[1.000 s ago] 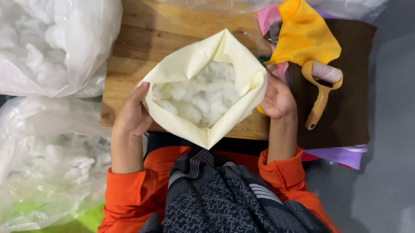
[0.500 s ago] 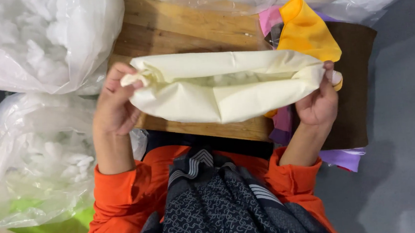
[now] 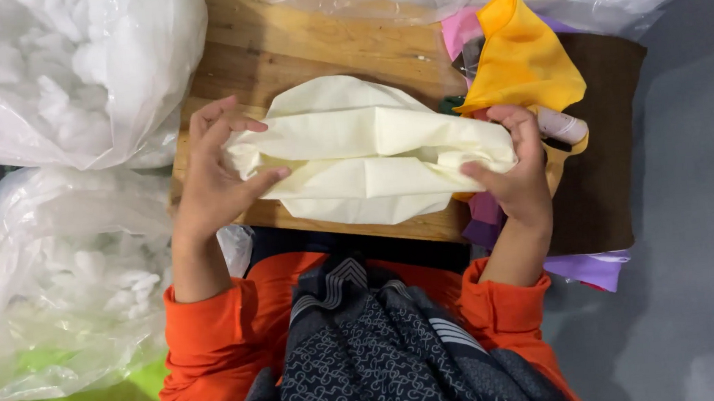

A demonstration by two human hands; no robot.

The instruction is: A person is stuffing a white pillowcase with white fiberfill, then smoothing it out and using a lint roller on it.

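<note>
Both hands are on the cream fabric cover [image 3: 367, 161], which lies stretched flat and folded shut across the wooden surface [image 3: 310, 39], right in front of the person's body. The left hand [image 3: 215, 182] has its grip closed on the left end: thumb pressed along the front fold, fingers curled over the top edge, pinching the cloth between them. The right hand [image 3: 516, 175] does the same on the right end, thumb tucked under and fingers hooked over the bunched corner, so that grip is closed on the fabric too. The cover looks puffy in the middle, with a long crease running from one hand to the other.

Just behind the right hand there's a yellow cloth [image 3: 520, 64] touching the cover's far right corner, with pink and purple pieces poking out under it and a brown cloth [image 3: 612, 146] beside that. Big clear plastic bags of white stuffing [image 3: 67, 70] sit on the left, one up top and another lower down near the orange sleeve [image 3: 207, 340].
</note>
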